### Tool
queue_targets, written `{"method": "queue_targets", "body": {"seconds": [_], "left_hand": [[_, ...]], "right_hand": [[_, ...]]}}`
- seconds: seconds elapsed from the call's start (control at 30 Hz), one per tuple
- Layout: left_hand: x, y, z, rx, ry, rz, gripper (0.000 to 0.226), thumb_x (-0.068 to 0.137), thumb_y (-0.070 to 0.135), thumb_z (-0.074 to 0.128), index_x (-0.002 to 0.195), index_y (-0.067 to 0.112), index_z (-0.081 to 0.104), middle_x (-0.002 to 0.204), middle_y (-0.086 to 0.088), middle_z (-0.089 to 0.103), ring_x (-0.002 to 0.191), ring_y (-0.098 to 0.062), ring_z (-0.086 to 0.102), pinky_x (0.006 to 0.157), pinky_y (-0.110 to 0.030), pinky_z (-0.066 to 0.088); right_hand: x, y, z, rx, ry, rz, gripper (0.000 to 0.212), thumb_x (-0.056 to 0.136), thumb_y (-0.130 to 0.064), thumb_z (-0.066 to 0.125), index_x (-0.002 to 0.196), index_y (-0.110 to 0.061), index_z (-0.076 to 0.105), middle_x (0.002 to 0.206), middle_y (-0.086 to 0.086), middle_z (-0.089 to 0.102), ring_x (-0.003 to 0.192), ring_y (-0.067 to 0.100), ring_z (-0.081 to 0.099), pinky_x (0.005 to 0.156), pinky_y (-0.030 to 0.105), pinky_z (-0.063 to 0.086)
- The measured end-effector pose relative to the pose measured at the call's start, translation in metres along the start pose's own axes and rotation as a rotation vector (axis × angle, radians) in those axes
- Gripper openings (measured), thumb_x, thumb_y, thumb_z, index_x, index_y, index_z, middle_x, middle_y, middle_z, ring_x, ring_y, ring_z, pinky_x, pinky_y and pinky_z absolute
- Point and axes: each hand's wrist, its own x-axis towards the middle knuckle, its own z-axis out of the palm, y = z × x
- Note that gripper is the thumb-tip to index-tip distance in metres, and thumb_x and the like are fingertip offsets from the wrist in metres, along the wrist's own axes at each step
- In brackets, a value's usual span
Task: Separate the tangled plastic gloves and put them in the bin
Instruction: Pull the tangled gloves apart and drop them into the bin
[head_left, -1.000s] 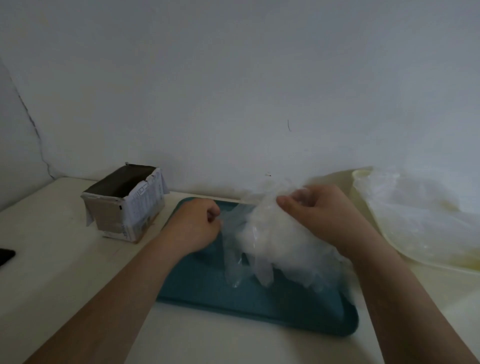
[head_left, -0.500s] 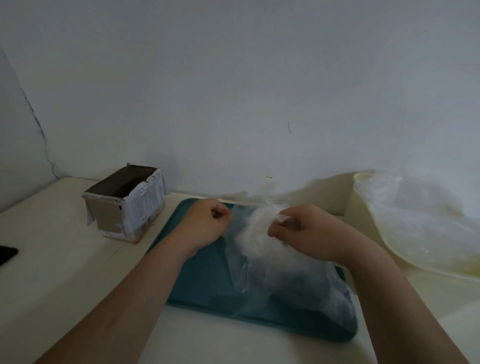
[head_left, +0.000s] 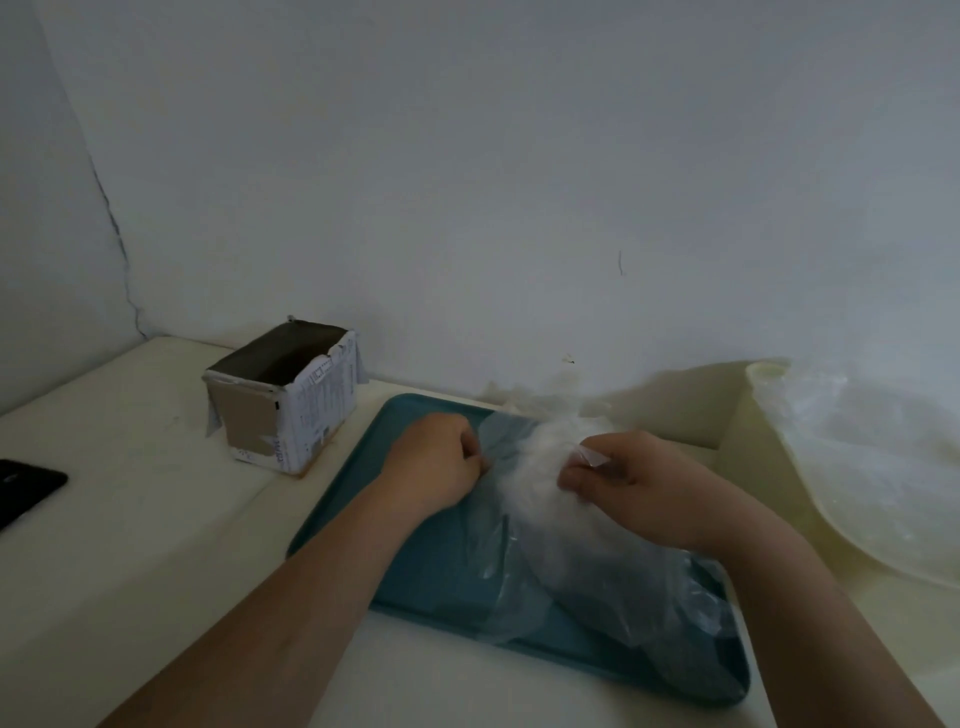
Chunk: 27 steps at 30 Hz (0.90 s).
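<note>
- The tangled plastic gloves (head_left: 550, 499) lie heaped on the teal tray (head_left: 353, 525), their long axis running from its far edge toward its near right corner.
- The heap sits between the hands: the curled left hand (head_left: 436, 465) pinches film at its left side, and the right hand (head_left: 644, 486) pinches its top.
- The open cardboard box (head_left: 291, 400), likely the bin, stands off the tray's far left corner, nearer the left hand.

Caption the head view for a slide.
Left hand and right hand grip tangled plastic gloves on a teal tray, cardboard box beside it.
</note>
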Motion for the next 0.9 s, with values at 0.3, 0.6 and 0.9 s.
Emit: {"method": "queue_targets", "body": {"seconds": [0.3,0.6,0.9], "left_hand": [[-0.01,0.023,-0.042,-0.772,0.196,0.047,0.016,0.087,0.011,0.078,0.081,0.015,0.064,0.083,-0.001,0.076,0.077,-0.011,0.071,0.072,-0.023,0.055],[-0.036,0.043,-0.075,-1.122,-0.163,0.278,0.02,0.1,-0.01,0.056,0.109,0.007,0.06,0.092,-0.014,0.077,0.085,-0.023,0.072,0.088,-0.036,0.062],[-0.031,0.04,-0.061,-0.694,0.083,0.193,0.013,0.102,0.025,0.067,0.114,0.028,0.068,0.081,-0.001,0.077,0.059,-0.016,0.064,0.054,-0.026,0.052]], "right_hand": [[0.001,-0.002,0.002,0.151,0.244,-0.077,0.013,0.1,-0.036,0.06,0.095,-0.035,0.072,0.114,-0.014,0.071,0.105,-0.002,0.065,0.094,0.027,0.05],[-0.012,-0.029,-0.012,0.618,0.265,-0.286,0.014,0.089,-0.031,0.074,0.093,-0.02,0.083,0.14,-0.002,0.064,0.136,0.012,0.055,0.108,0.036,0.044],[-0.003,-0.026,-0.001,0.798,0.565,0.05,0.025,0.097,-0.013,0.068,0.075,-0.001,0.074,0.049,0.014,0.054,0.04,0.02,0.045,0.043,0.024,0.041]]}}
